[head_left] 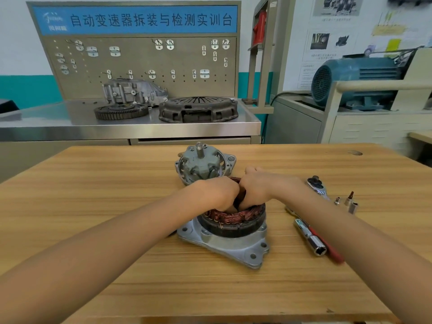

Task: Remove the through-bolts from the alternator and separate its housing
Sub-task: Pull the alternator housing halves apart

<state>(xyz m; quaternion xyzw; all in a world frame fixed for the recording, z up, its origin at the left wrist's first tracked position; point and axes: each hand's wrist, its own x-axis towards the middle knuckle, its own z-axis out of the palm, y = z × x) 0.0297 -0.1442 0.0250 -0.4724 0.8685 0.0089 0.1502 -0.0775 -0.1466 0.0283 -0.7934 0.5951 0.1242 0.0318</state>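
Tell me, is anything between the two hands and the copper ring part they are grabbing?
Nothing visible. The left hand and right hand already reach into the copper-wound stator ring on the silver housing half; the other grey housing half with the rotor sits behind.

Stator housing half on tabletop, centre; rotor housing half just behind it, apart; both hands meet over the stator, left hand beside right hand, fingers inside the winding ring; ratchet, sockets and extension bar to the right; steel bench behind, carrying clutch cover right of gear ring
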